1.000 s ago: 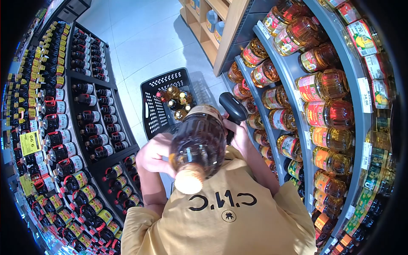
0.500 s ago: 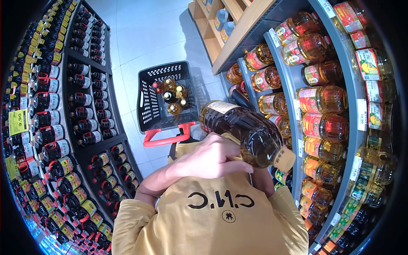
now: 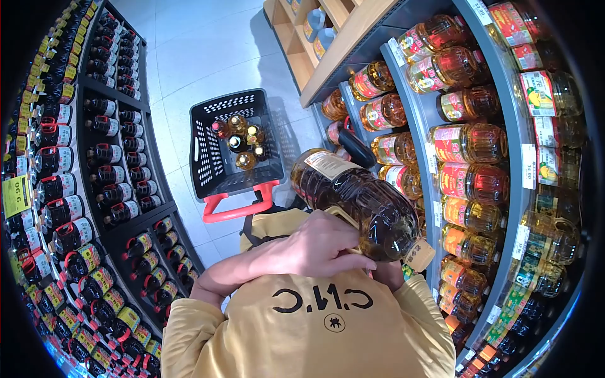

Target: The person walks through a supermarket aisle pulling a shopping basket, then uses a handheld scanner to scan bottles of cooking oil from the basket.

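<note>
The dark bottle has swung cap-first toward the shelf edge, left hand closed on it (right hand's hold, I can't tell), still outside the basket.

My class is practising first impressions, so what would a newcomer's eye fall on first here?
Probably the large dark bottle, held tilted by the left hand before the yellow shirt, its tan cap towards the lower right. Next, the black basket with a red handle, against the pale floor beyond, several bottles inside.
</note>
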Motion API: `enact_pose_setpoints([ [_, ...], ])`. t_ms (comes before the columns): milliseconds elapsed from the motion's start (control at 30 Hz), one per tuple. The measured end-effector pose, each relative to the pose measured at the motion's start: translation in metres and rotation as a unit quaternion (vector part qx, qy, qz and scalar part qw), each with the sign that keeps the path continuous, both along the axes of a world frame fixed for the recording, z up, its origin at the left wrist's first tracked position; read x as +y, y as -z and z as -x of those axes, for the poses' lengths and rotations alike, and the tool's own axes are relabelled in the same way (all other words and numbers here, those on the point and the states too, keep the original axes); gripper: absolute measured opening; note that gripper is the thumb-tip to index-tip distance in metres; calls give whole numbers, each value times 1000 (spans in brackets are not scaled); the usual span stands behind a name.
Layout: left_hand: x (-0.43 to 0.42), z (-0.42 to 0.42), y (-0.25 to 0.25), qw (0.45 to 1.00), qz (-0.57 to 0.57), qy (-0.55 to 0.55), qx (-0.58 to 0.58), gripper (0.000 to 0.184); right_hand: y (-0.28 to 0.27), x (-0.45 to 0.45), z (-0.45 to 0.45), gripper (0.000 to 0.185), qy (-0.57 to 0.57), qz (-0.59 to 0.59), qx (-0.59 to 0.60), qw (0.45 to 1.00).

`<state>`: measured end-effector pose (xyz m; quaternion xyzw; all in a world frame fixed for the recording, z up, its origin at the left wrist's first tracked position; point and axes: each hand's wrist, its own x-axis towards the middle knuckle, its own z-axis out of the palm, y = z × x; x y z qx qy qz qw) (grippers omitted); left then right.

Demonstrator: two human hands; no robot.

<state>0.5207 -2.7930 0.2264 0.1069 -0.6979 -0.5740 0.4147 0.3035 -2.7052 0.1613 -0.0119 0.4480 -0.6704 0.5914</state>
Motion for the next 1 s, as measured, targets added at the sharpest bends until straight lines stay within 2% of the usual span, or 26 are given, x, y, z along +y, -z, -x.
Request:
enact_pose_setpoints([
  [633,3,3,3,998,52,4,32,56,-3,-1,-5,18,10,-22,9,1000],
  [833,4,3,3,998,42,-8,47,54,0,-12,-12,18,-8,-23,8,1000],
  [1000,-15,-12,5,998,61,-6,16,51,8,-34,-21,17,-31,-21,2,999],
])
